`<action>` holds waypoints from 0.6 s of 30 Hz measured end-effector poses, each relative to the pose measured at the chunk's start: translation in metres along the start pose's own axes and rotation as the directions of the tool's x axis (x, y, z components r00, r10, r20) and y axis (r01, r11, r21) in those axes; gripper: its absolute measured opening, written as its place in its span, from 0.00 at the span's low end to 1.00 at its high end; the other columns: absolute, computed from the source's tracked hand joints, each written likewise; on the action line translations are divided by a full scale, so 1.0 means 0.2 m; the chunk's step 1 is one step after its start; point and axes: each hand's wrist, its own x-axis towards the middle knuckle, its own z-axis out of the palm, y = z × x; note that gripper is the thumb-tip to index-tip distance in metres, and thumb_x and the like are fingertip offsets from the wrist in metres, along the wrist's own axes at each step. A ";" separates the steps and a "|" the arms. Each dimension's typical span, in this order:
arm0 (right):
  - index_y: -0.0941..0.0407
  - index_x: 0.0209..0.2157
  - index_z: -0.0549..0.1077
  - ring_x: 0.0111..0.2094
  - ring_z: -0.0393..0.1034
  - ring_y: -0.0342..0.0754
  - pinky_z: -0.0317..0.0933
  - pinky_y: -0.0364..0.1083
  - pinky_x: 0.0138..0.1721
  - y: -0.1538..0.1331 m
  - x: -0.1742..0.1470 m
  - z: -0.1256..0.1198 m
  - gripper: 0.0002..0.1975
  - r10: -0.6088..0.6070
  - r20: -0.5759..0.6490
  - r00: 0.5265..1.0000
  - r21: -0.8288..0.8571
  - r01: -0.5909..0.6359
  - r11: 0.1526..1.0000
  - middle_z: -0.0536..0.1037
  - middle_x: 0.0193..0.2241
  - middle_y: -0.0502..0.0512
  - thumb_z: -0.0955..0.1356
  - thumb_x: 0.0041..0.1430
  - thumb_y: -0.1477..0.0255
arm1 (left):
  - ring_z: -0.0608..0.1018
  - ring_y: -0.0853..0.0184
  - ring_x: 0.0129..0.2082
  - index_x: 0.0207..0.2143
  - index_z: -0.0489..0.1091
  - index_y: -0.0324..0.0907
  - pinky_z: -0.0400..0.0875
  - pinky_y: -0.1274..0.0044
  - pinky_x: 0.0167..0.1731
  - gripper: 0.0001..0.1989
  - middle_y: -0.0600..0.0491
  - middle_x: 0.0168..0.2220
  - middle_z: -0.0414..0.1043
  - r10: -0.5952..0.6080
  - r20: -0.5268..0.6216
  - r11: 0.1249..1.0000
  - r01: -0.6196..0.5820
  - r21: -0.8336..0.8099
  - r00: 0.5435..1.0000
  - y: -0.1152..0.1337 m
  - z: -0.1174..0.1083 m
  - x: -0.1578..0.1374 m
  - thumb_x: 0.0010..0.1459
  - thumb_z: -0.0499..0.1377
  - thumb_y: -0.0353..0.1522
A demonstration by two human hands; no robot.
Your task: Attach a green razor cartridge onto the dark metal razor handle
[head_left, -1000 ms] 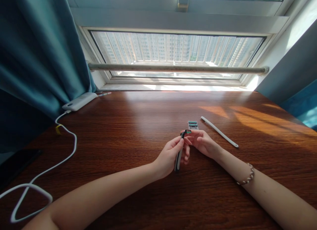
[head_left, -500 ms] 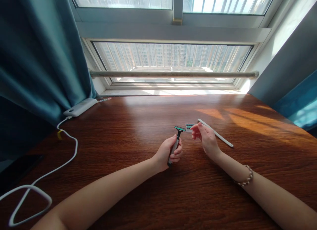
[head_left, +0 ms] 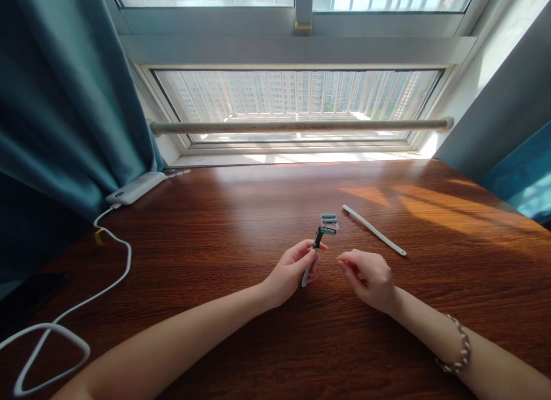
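My left hand (head_left: 289, 274) is closed around the handle of a razor (head_left: 318, 239). The razor tilts up and to the right, its black and green head above my fingers. Just beyond that head lies a small clear pack of spare blades (head_left: 329, 217) with green strips. To the right of the razor, my right hand (head_left: 373, 278) is held apart from it, fingers curled in toward the thumb; nothing shows in them. Farther right a thin white stick (head_left: 373, 230) with a hole at its near end lies slantwise on the wooden table (head_left: 241, 216).
At the back left, a white power bank (head_left: 136, 187) lies by the blue curtain (head_left: 77, 90), with a white cable (head_left: 128, 256) trailing forward. A dark flat object (head_left: 32, 296) sits at the left edge. Behind the table runs a window rail (head_left: 297, 126).
The razor has turned in my left hand, its head swinging right and a little toward me. My right hand has drawn back from the blade pack, and its fingers have curled in.
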 end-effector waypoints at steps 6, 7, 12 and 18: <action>0.53 0.36 0.65 0.24 0.61 0.42 0.57 0.42 0.26 -0.04 0.01 -0.02 0.08 0.327 -0.039 0.944 0.326 -0.297 0.897 0.67 0.25 0.49 0.65 0.52 0.69 | 0.61 0.76 0.19 0.40 0.62 0.40 0.56 0.81 0.20 0.12 0.59 0.22 0.56 0.022 -0.001 0.965 -0.021 0.261 1.000 -0.04 0.01 -0.03 0.55 0.53 0.36; 0.53 0.39 0.64 0.27 0.63 0.44 0.58 0.43 0.27 -0.04 0.02 -0.02 0.12 0.379 -0.031 0.925 0.402 -0.335 0.852 0.68 0.28 0.51 0.65 0.52 0.66 | 0.61 0.76 0.19 0.41 0.62 0.40 0.55 0.81 0.20 0.12 0.59 0.22 0.56 0.040 -0.014 0.951 -0.034 0.306 0.999 -0.04 0.01 -0.04 0.55 0.53 0.36; 0.54 0.47 0.61 0.40 0.64 0.49 0.59 0.47 0.40 -0.05 0.04 -0.02 0.21 0.402 0.083 0.912 0.553 -0.378 0.743 0.68 0.42 0.57 0.65 0.52 0.62 | 0.61 0.75 0.22 0.39 0.66 0.40 0.55 0.81 0.24 0.11 0.57 0.24 0.60 0.095 -0.070 0.880 -0.050 0.473 0.993 -0.02 0.03 -0.05 0.53 0.56 0.34; 0.53 0.44 0.64 0.41 0.64 0.49 0.58 0.48 0.43 -0.04 0.04 -0.02 0.17 0.394 0.095 0.914 0.562 -0.376 0.736 0.69 0.41 0.55 0.66 0.52 0.67 | 0.63 0.72 0.26 0.39 0.68 0.39 0.56 0.80 0.27 0.12 0.53 0.28 0.66 0.133 -0.079 0.844 -0.071 0.532 0.988 -0.01 0.04 -0.06 0.52 0.56 0.34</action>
